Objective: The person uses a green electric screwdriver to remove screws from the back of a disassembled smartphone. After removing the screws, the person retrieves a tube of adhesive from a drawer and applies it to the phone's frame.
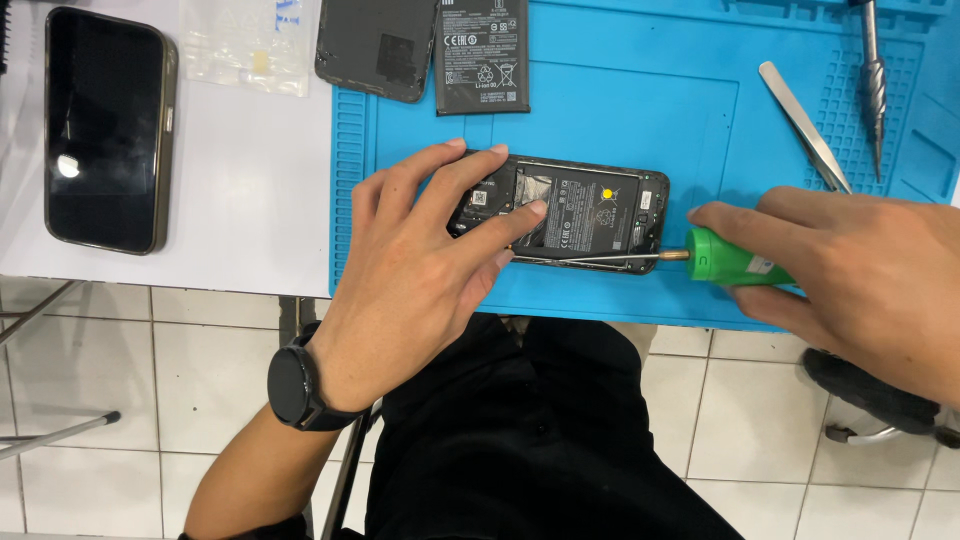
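Under my left hand (420, 250), fingers spread, lies the opened black phone (590, 215) lengthwise; right hand (860, 270) fingers clamp the green-handled screwdriver (735, 260) against its near edge

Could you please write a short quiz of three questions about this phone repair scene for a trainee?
1. True or false: the left hand presses on the opened phone.
2. Which tool does the right hand hold? A) metal tweezers B) green-handled screwdriver C) brush
3. Fill in: the loose battery lies on the ____ mat, beyond the opened phone.

Key:
1. True: its fingers rest on the phone's left part.
2. B: the green-handled screwdriver has its shaft laid along the phone's near edge; the tweezers lie unused on the mat.
3. Blue.
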